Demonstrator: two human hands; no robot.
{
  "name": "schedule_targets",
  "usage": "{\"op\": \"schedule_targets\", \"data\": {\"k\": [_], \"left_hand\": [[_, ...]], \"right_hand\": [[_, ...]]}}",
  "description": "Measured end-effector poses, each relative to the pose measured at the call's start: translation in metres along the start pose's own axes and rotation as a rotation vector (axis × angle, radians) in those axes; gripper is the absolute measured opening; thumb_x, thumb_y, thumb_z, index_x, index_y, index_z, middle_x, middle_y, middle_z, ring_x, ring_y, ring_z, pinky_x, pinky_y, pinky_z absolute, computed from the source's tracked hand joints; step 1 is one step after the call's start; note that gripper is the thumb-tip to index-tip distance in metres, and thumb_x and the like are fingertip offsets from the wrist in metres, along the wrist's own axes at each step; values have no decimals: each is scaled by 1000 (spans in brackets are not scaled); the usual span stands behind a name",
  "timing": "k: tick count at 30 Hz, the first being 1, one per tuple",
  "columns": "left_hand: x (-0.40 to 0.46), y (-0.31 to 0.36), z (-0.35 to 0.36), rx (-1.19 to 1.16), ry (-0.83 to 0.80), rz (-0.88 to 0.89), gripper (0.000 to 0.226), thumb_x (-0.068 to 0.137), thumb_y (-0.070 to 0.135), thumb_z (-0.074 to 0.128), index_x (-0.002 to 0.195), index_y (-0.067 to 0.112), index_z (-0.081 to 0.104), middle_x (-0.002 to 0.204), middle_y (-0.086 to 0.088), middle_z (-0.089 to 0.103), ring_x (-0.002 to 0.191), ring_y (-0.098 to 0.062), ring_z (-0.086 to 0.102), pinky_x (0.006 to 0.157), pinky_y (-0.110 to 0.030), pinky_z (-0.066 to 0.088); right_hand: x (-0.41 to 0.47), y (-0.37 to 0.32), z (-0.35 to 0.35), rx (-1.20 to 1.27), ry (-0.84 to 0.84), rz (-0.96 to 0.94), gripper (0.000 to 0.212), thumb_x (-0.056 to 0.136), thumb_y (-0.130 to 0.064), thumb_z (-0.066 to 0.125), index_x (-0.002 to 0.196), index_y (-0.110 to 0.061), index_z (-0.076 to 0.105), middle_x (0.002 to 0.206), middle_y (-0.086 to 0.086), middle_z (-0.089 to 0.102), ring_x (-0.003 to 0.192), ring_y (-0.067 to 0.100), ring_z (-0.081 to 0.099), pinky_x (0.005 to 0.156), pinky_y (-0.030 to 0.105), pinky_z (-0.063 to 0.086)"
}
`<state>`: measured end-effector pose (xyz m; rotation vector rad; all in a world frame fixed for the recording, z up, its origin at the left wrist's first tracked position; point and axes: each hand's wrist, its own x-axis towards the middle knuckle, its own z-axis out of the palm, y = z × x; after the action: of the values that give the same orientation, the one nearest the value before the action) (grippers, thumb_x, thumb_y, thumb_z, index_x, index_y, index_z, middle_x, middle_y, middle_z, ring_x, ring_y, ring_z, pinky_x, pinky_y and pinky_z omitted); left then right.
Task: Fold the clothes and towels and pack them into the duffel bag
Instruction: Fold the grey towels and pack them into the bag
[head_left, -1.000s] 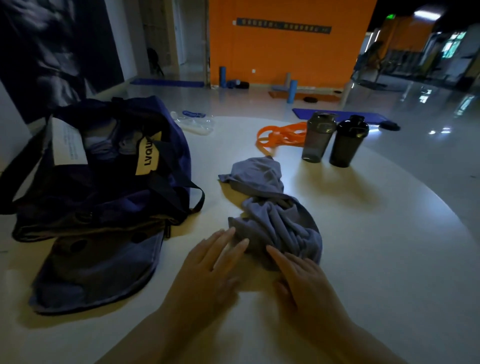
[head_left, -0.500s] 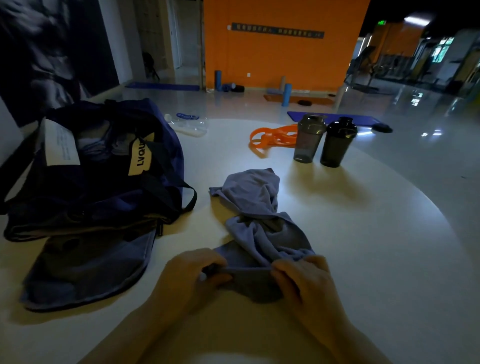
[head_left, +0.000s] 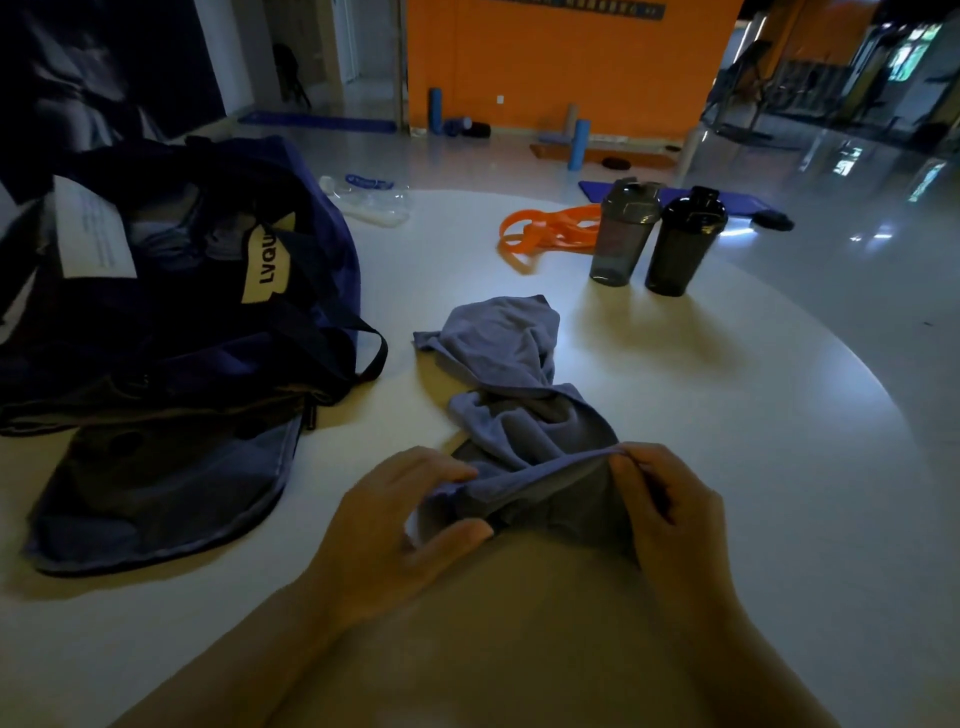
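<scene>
A crumpled grey-blue towel (head_left: 511, 379) lies in the middle of the white round table (head_left: 727, 493). My left hand (head_left: 395, 530) pinches its near edge on the left, and my right hand (head_left: 670, 514) pinches the same edge on the right. That edge is lifted a little off the table between both hands. The navy duffel bag (head_left: 171, 291) stands open at the left, with folded cloth and a paper tag inside. A dark flat piece of fabric (head_left: 156, 488) lies in front of the bag.
Two dark shaker bottles (head_left: 657, 236) stand at the far right of the table, with orange resistance bands (head_left: 545, 234) behind them. A clear plastic pouch (head_left: 371, 200) lies at the far edge. The table's rim curves along the right side.
My hands went from lying flat against the towel's near end to pinching its edge. They have since raised that edge and drawn it apart.
</scene>
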<state>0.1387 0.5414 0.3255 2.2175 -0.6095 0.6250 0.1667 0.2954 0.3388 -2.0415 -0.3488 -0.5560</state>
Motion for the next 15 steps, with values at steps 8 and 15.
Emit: {"op": "schedule_targets", "data": {"k": [8, 15], "left_hand": [[26, 13, -16, -583, 45, -366, 8, 78, 28, 69, 80, 35, 70, 79, 12, 68, 73, -3, 64, 65, -17, 51], [73, 37, -78, -457, 41, -183, 16, 79, 25, 74, 76, 41, 70, 80, 31, 65, 82, 8, 62, 63, -7, 49]], "right_hand": [[-22, 28, -1, -210, -126, 327, 29, 99, -23, 47, 94, -43, 67, 83, -28, 67, 84, -12, 61, 75, 3, 44], [18, -45, -11, 32, -18, -136, 16, 81, -46, 51, 84, -39, 65, 82, -27, 65, 73, -7, 62, 62, 4, 42]]}}
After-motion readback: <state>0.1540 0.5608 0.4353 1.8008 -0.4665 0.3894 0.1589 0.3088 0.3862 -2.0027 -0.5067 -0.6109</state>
